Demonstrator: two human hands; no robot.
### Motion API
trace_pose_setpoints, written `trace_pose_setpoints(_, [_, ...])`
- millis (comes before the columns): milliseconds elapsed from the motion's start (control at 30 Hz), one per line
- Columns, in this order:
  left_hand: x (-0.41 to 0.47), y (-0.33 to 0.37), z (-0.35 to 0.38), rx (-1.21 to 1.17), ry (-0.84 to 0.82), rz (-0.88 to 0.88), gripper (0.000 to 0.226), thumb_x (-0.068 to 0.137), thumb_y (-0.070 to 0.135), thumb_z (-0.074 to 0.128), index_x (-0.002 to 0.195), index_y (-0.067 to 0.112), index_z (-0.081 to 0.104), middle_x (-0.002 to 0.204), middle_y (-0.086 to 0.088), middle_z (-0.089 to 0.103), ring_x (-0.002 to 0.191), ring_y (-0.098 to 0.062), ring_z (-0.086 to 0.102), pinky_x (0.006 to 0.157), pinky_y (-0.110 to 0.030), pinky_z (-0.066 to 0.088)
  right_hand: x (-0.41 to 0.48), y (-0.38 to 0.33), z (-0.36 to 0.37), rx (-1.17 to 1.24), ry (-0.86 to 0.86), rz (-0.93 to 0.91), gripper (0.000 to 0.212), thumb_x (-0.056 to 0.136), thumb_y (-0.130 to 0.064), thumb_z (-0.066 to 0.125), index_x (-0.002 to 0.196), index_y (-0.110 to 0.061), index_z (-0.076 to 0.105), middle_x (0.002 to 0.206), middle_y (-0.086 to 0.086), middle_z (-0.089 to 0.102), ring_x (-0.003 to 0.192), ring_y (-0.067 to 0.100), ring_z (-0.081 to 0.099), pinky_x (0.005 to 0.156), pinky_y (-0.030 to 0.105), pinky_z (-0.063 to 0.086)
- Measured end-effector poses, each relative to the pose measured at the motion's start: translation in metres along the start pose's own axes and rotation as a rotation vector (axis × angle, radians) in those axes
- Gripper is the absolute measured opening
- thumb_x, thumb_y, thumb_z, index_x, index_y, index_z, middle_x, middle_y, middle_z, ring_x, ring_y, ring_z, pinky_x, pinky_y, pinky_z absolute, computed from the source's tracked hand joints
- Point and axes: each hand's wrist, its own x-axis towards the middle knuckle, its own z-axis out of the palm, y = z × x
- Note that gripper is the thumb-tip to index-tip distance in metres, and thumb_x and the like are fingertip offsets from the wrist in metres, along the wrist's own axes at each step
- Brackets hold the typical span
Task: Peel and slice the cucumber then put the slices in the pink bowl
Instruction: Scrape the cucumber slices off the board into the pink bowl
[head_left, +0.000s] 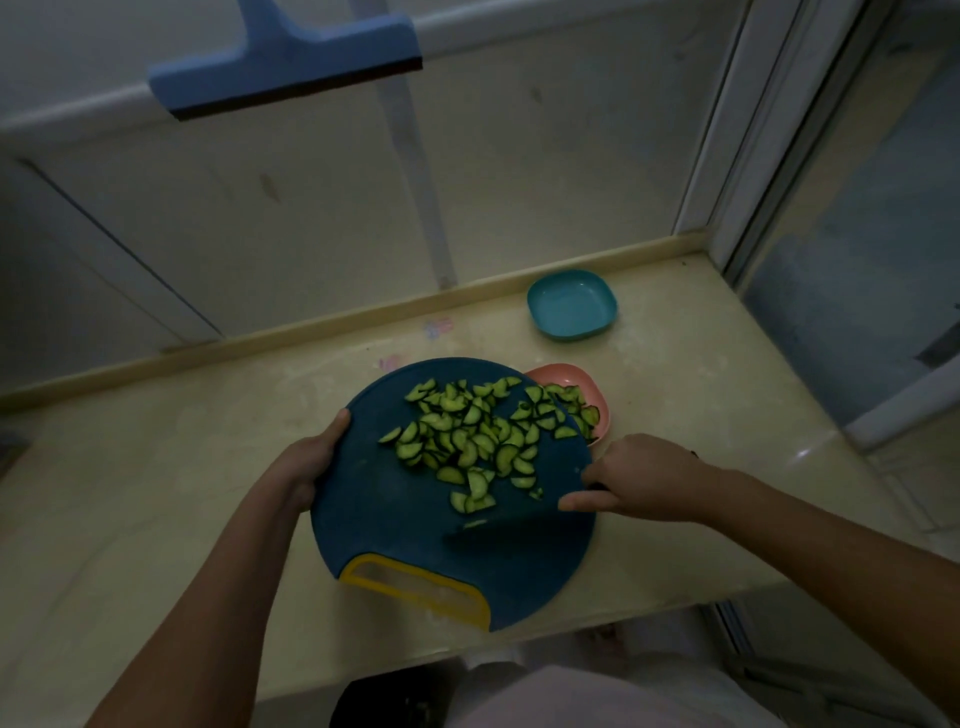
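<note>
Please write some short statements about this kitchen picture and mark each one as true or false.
1. The left hand grips the cutting board at its edge. True.
2. All cucumber slices are in the pink bowl. False: most lie on the board, a few in the bowl.
3. The blue bowl holds slices. False: no slices show in it.
4. The board's far edge covers part of the pink bowl. True.
5. The right hand is empty. False: it holds a dark knife.

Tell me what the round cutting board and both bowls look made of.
Cutting board: likely plastic, matte dark blue, with a moulded yellow handle insert. Pink bowl: probably plastic, matte, uniform colour. Teal bowl: the same look, smooth with a faint sheen.
</note>
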Motion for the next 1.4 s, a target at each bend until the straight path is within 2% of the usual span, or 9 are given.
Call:
trace_pose_setpoints(200, [0.002, -0.004, 0.002, -0.014, -0.009, 0.005, 0.054, 0.089, 0.054, 0.047, 0.094, 0.002, 0.062, 0.094, -0.018, 0.066, 0.082, -0.032, 0.062, 0.065, -0.039, 0.05, 0.011, 0.007, 0.019, 0.06, 0.045, 0.017, 0.089, 0.069, -0.078, 0.005, 0.083, -0.012, 0.063, 0.074, 0.005, 0.062, 0.067, 0.018, 0.056, 0.055, 0.028, 0.035])
trace_pose_setpoints(400, [0.003, -0.004, 0.001, -0.028, 0.011, 0.035, 0.051, 0.089, 0.052, 0.05, 0.089, 0.002, 0.063, 0.089, -0.017, 0.067, 0.08, -0.031, 0.063, 0.067, -0.04, 0.051, 0.008, 0.02, 0.017, 0.101, 0.049, 0.114, 0.069, 0.082, -0.07, 0.02, 0.083, -0.015, 0.062, 0.073, 0.001, 0.059, 0.068, 0.017, 0.056, 0.067, 0.035, 0.047])
trace_pose_setpoints(667, [0.006, 0.003, -0.002, -0.032, 0.008, 0.058, 0.053, 0.088, 0.053, 0.049, 0.093, 0.003, 0.064, 0.094, -0.018, 0.067, 0.085, -0.033, 0.063, 0.074, -0.042, 0.052, 0.005, 0.039, 0.018, 0.173, 0.109, 0.167, 0.101, 0.063, -0.087, -0.003, 0.094, -0.022, 0.067, 0.076, 0.002, 0.065, 0.062, 0.012, 0.053, 0.063, 0.031, 0.045])
trace_pose_setpoints(767, [0.005, 0.003, -0.002, -0.013, 0.011, 0.056, 0.053, 0.088, 0.053, 0.048, 0.093, 0.002, 0.064, 0.094, -0.018, 0.067, 0.084, -0.033, 0.063, 0.072, -0.041, 0.052, 0.001, 0.035, 0.004, 0.143, 0.045, 0.104, 0.068, 0.08, -0.075, 0.019, 0.082, -0.022, 0.062, 0.064, -0.005, 0.054, 0.054, 0.005, 0.043, 0.061, 0.028, 0.04])
trace_pose_setpoints(833, [0.004, 0.003, -0.002, -0.007, -0.003, 0.051, 0.056, 0.088, 0.054, 0.048, 0.098, 0.002, 0.064, 0.099, -0.019, 0.067, 0.088, -0.034, 0.063, 0.075, -0.042, 0.052, -0.001, 0.032, -0.006, 0.079, 0.003, 0.051, 0.044, 0.087, -0.065, 0.031, 0.066, -0.029, 0.046, 0.056, -0.01, 0.039, 0.049, 0.001, 0.034, 0.061, 0.026, 0.035])
trace_pose_setpoints(867, [0.003, 0.002, -0.002, -0.009, -0.006, 0.046, 0.057, 0.088, 0.055, 0.048, 0.099, 0.002, 0.064, 0.1, -0.019, 0.066, 0.089, -0.035, 0.063, 0.076, -0.042, 0.052, -0.002, 0.031, -0.01, 0.026, -0.013, 0.027, 0.044, 0.087, -0.065, 0.031, 0.063, -0.029, 0.039, 0.054, -0.01, 0.035, 0.047, 0.001, 0.032, 0.061, 0.026, 0.034])
trace_pose_setpoints(1000, [0.0, -0.002, 0.0, -0.019, -0.009, 0.044, 0.052, 0.09, 0.051, 0.046, 0.092, 0.002, 0.063, 0.094, -0.018, 0.066, 0.082, -0.032, 0.062, 0.07, -0.041, 0.051, -0.002, 0.035, -0.012, -0.11, 0.005, -0.026, 0.064, 0.073, -0.076, 0.011, 0.069, -0.022, 0.044, 0.052, -0.008, 0.034, 0.045, 0.004, 0.031, 0.058, 0.026, 0.033])
trace_pose_setpoints(1167, [-0.002, -0.004, 0.0, -0.015, -0.017, 0.035, 0.052, 0.091, 0.051, 0.045, 0.091, 0.003, 0.063, 0.092, -0.017, 0.066, 0.08, -0.031, 0.063, 0.066, -0.039, 0.05, 0.007, 0.045, -0.013, -0.14, 0.057, -0.081, 0.087, 0.068, -0.08, 0.003, 0.081, -0.017, 0.061, 0.067, 0.0, 0.062, 0.061, 0.015, 0.057, 0.062, 0.03, 0.047])
trace_pose_setpoints(1400, [-0.004, -0.007, -0.005, 0.005, 0.0, 0.023, 0.056, 0.088, 0.054, 0.049, 0.098, 0.0, 0.064, 0.096, -0.019, 0.068, 0.087, -0.034, 0.064, 0.071, -0.041, 0.052, 0.014, 0.055, -0.022, -0.145, 0.063, -0.137, 0.073, 0.075, -0.078, 0.016, 0.081, -0.021, 0.062, 0.067, 0.0, 0.062, 0.061, 0.014, 0.057, 0.064, 0.033, 0.049])
